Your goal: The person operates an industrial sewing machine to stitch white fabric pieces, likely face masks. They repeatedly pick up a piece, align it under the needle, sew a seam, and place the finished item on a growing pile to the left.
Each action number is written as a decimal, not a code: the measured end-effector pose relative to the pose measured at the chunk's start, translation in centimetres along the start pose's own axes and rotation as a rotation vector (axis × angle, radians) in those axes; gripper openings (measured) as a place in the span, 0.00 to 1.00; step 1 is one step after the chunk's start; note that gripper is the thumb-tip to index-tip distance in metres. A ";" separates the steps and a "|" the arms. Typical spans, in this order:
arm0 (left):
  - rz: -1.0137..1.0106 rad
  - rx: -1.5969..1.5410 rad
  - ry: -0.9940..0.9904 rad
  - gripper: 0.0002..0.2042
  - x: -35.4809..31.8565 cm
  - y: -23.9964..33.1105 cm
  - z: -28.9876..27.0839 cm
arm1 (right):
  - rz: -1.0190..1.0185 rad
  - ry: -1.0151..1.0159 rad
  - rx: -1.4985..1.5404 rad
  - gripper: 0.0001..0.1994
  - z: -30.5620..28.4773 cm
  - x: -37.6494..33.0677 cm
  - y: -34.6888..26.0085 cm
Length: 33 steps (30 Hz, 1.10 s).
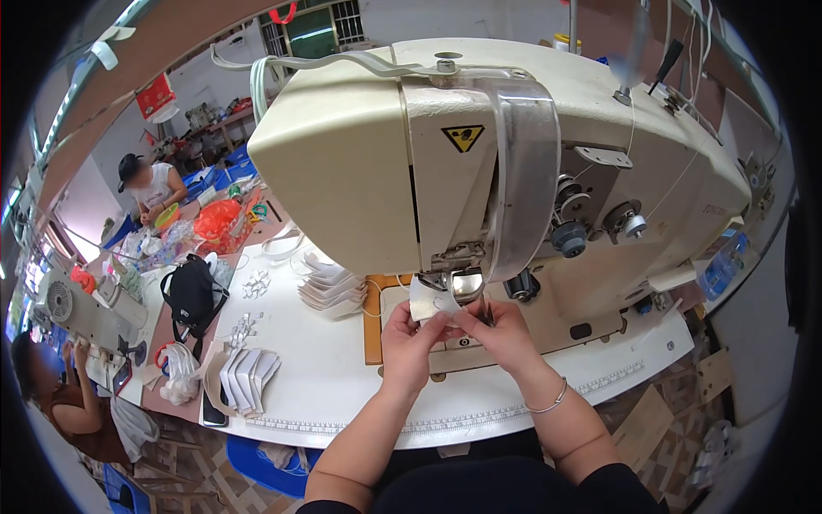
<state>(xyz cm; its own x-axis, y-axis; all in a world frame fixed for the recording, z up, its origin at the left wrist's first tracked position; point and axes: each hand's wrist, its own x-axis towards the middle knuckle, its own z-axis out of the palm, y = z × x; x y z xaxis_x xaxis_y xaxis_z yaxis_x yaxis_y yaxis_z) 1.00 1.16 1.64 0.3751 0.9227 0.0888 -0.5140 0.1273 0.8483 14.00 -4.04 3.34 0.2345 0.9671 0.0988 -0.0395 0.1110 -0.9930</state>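
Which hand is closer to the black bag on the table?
Left. The left hand pinches the white piece under the sewing machine's presser foot, on the side toward the black bag. The right hand is beyond it, farther from the bag.

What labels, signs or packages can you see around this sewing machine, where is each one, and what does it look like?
Warning sticker: on the front of the cream sewing machine head, a yellow triangle with a black border and symbol.
Red sign: on the far wall at upper left, a rectangle with light markings, too small to make out.
Plastic bag: on the far table at left, orange-red and crumpled.
Blue plastic bottle: right of the machine, label unclear.
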 end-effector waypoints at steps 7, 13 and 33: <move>-0.126 -0.088 -0.048 0.12 1.3 1.5 -0.6 | -0.049 0.106 -0.114 0.07 -0.9 -0.1 -0.2; -0.198 -0.122 -0.078 0.11 2.3 2.1 -1.1 | -0.535 0.483 -0.068 0.06 -0.9 0.4 -1.3; -0.131 0.084 -0.095 0.10 3.0 3.4 -0.8 | -0.984 0.302 -0.949 0.18 -1.0 1.1 0.7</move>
<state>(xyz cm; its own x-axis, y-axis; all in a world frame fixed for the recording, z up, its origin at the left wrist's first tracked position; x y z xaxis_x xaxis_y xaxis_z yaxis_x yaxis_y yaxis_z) -0.23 4.70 4.41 0.5074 0.8615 0.0201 -0.3914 0.2096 0.8960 15.22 -3.09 2.73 -0.0161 0.4845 0.8747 0.8967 0.3940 -0.2017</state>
